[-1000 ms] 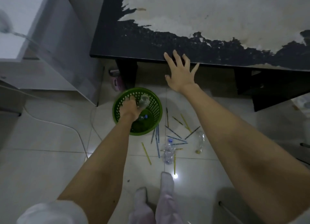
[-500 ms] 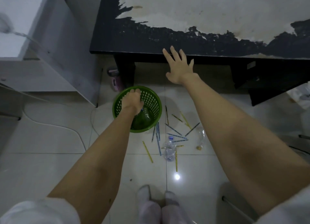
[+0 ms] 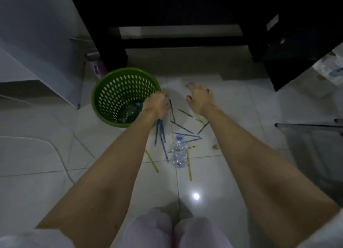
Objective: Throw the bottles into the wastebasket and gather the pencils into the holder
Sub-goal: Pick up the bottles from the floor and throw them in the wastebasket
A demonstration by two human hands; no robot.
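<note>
A: Change since the earlier frames? 
B: The right hand (image 3: 199,99) has left the table edge and come down over the floor; the left hand (image 3: 156,105) has pulled out of the wastebasket (image 3: 104,91) to just beside its rim. One bottle that lay to the right is no longer seen.

A: Nearest items? 
B: Pale trouser knees (image 3: 174,229) at the bottom edge, both bare forearms reaching forward, white floor tiles (image 3: 46,192) with a bright light spot.

A: Next? 
B: One clear crushed bottle (image 3: 179,153), blue cap, lying among scattered pencils (image 3: 182,128), blue and yellow, some crossing each other. The left forearm covers part of the blue ones.

A: Hands? 
B: Left: fingers curled downward, empty as far as can be seen. Right: fingers spread and bent, holding nothing, above the far pencils.

A: Wastebasket? 
B: Green, perforated wall, upright on the floor, left of the pencils. A bottle in the basket (image 3: 130,111) lies at its bottom.

A: Beyond? 
B: A pink flask (image 3: 96,67) stands behind the basket, beside a leg of the dark table (image 3: 115,49). Grey cabinet (image 3: 37,43) far left. A white cable (image 3: 61,162) runs across the tiles at left.
</note>
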